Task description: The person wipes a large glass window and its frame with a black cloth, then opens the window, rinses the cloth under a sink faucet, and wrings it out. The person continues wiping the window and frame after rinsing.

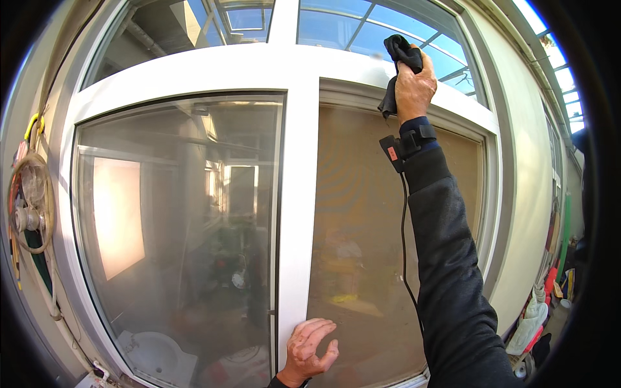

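My right hand (416, 87) is raised high and grips a bunched black cloth (402, 53). Part of the cloth hangs down over the white horizontal frame bar (349, 63), below the upper right glass pane (335, 29). On that wrist a black strap holds a small device (391, 154) with a cable running down along the sleeve. Low in the middle, my left hand (310, 347) is beside the white vertical window post (298, 203), fingers loosely curved and apart, with nothing in them. Whether it touches the post, I cannot tell.
A lower left glass pane (194, 218) shows reflections and a white washbasin (160, 356). The lower right pane (359, 242) looks brown. At the left wall hangs a coiled hose (48, 208). Assorted items, including a pale cloth (529, 322), crowd the lower right.
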`<action>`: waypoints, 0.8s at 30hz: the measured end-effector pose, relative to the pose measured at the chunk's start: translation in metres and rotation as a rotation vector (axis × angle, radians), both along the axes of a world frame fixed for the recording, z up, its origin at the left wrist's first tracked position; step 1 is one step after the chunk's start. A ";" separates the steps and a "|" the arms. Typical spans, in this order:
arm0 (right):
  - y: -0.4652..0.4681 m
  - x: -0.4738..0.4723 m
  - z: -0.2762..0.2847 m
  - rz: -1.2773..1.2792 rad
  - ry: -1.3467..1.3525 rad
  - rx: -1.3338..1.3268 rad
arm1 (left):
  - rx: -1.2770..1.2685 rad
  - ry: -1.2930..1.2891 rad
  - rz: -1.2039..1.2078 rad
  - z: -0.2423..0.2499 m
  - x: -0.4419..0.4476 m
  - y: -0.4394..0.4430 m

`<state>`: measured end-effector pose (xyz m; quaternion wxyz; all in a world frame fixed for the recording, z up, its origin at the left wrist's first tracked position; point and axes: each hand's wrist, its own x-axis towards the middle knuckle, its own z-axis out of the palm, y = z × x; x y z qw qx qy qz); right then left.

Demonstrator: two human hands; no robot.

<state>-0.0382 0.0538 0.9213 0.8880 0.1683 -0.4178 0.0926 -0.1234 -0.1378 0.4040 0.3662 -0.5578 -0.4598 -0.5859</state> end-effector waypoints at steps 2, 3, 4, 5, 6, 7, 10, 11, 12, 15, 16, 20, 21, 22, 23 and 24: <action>-0.010 -0.012 0.007 -0.110 -0.054 0.074 | -0.016 0.011 0.035 0.001 0.002 0.000; -0.018 -0.021 0.012 -0.246 -0.067 0.174 | -0.030 0.024 0.064 0.001 0.003 -0.001; -0.026 -0.029 0.016 -0.400 -0.095 0.308 | -0.035 0.034 0.087 0.002 0.004 0.000; -0.036 -0.039 0.020 -0.500 -0.120 0.416 | -0.016 0.035 0.093 0.003 0.007 0.002; -0.043 -0.048 0.022 -0.600 -0.179 0.457 | 0.004 0.025 0.098 0.002 0.012 0.002; -0.048 -0.054 0.021 -0.648 -0.281 0.471 | 0.022 0.015 0.105 0.002 0.015 0.001; -0.038 -0.053 0.010 -0.738 -0.291 0.384 | 0.042 -0.002 0.133 0.003 0.021 0.003; -0.027 -0.044 0.005 -0.763 -0.284 0.356 | 0.053 -0.009 0.145 0.003 0.023 0.003; -0.014 -0.034 0.002 -0.787 -0.259 0.342 | 0.063 -0.017 0.146 0.003 0.024 0.004; 0.038 0.006 -0.005 -0.828 -0.213 0.244 | 0.078 -0.039 0.132 0.005 0.027 0.005; 0.060 0.023 -0.008 -0.840 -0.211 0.192 | 0.080 -0.047 0.124 0.006 0.028 0.005; 0.154 0.098 -0.023 -0.902 -0.169 -0.063 | 0.078 -0.095 0.105 0.008 0.034 -0.001; 0.179 0.118 -0.028 -0.926 -0.164 -0.182 | 0.063 -0.119 0.089 0.008 0.037 -0.004; 0.204 0.141 -0.036 -0.927 -0.177 -0.262 | 0.047 -0.131 0.060 0.006 0.039 -0.007; 0.226 0.163 -0.042 -0.914 -0.211 -0.377 | 0.040 -0.178 0.053 0.002 0.044 -0.008; 0.246 0.182 -0.050 -0.865 -0.234 -0.506 | 0.039 -0.201 0.056 -0.001 0.046 -0.009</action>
